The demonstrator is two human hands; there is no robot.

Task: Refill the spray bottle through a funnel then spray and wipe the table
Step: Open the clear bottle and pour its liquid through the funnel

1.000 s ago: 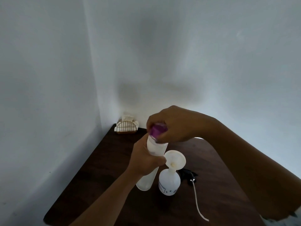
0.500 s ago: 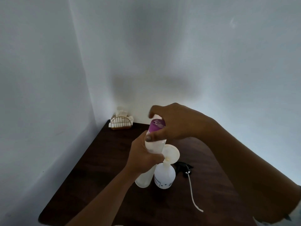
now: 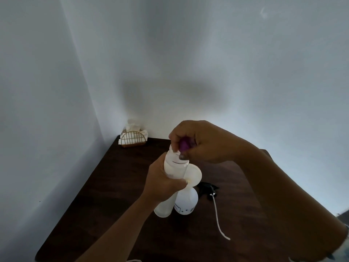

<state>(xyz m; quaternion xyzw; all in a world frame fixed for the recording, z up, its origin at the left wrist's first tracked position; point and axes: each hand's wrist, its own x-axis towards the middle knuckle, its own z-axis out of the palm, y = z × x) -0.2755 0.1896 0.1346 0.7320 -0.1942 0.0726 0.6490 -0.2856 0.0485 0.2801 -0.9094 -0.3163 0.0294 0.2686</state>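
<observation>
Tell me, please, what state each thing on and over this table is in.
refill bottle: tilted, gripped by left hand.
purple cap: pinched by right hand at the bottle's mouth.
spray bottle: upright, head off.
funnel: seated in spray bottle's neck.
spray head: detached, lying on table.

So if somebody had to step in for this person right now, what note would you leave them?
Left hand: grips the white refill bottle, held tilted above the table.
Right hand: pinches its purple cap at the neck; I cannot tell if it is fully off.
Spray bottle stands on the table with the funnel in its neck. Black spray head lies to its right.
Done: head off, funnel in.
Left: uncap, pour, refit head, spray, wipe.
</observation>
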